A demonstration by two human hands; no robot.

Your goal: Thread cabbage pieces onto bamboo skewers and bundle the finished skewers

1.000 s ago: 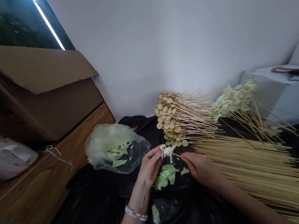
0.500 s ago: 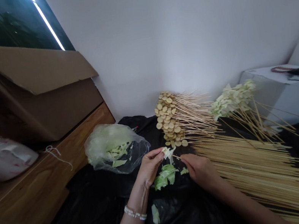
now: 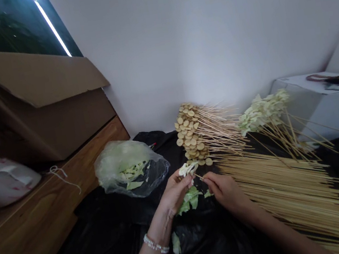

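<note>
My left hand, with a beaded bracelet on its wrist, pinches pale cabbage pieces at the end of a thin wooden skewer. To its right, my right hand is closed on that skewer. Loose green cabbage leaves lie just below the hands on black plastic, and a small leaf rests nearer to me. Left of my hands sits a clear plastic bag holding cut cabbage.
Skewers with round slices are piled against the wall. Bare skewers cover the right side. Cabbage skewers lean near a white box. A cardboard box and a white container stand at left.
My left hand has turned and shifted slightly right around the cabbage on the skewer. The cabbage looks more bunched up. My right hand stays on the skewer.
</note>
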